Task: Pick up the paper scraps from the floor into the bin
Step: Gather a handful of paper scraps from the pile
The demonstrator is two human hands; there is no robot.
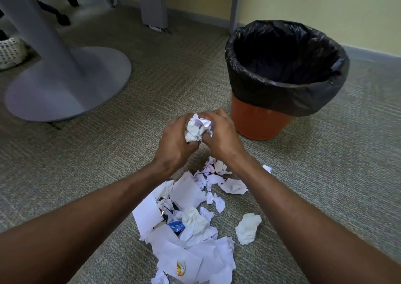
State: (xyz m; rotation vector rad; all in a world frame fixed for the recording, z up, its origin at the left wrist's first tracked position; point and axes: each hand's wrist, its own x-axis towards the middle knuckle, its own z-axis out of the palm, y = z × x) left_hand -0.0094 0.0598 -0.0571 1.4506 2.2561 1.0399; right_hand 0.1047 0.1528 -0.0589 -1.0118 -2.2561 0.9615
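With both hands, left (173,138) and right (221,134), clamped together on the crumpled white paper wad (198,127), compress firmly, then release directly above the black-lined orange plastic bin (262,123).

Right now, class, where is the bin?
In the head view the bin stands upright on the carpet at upper right, near the wall, just beyond the right hand and the wad of paper that both hands hold.
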